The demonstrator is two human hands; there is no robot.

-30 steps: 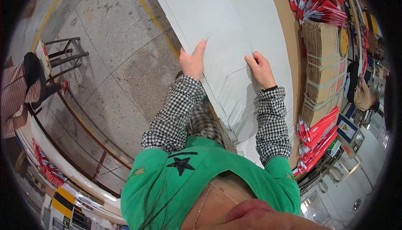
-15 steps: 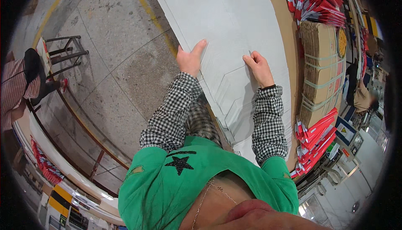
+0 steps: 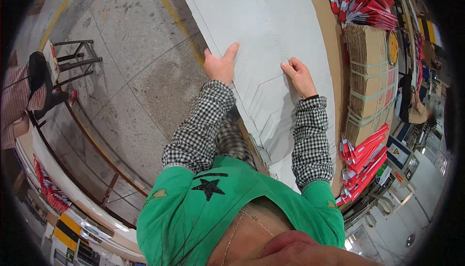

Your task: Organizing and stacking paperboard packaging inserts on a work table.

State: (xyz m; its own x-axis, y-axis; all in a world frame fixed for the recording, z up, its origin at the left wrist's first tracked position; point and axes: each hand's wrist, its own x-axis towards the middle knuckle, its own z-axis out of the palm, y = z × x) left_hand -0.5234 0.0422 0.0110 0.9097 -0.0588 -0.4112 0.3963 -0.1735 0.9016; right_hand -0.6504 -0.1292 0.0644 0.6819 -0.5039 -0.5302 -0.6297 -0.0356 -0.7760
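Note:
A stack of large white die-cut sheets (image 3: 271,29) lies on a brown table (image 3: 334,72) in front of me. My left hand (image 3: 219,65) grips the left edge of the top sheet, thumb on top. My right hand (image 3: 299,76) rests on the sheet's surface near a cut line, fingers curled and pinching at it. Both forearms wear black-and-white checked sleeves under a green top.
Bundled flat brown cartons (image 3: 370,77) and red-and-white printed packs (image 3: 363,0) stand right of the table. More red packs (image 3: 361,154) lie lower right. A metal stool (image 3: 72,58) and a seated person (image 3: 22,96) are at the left on the concrete floor.
Both hands have stayed on the white sheet with only slight shifts; the view has drifted a little.

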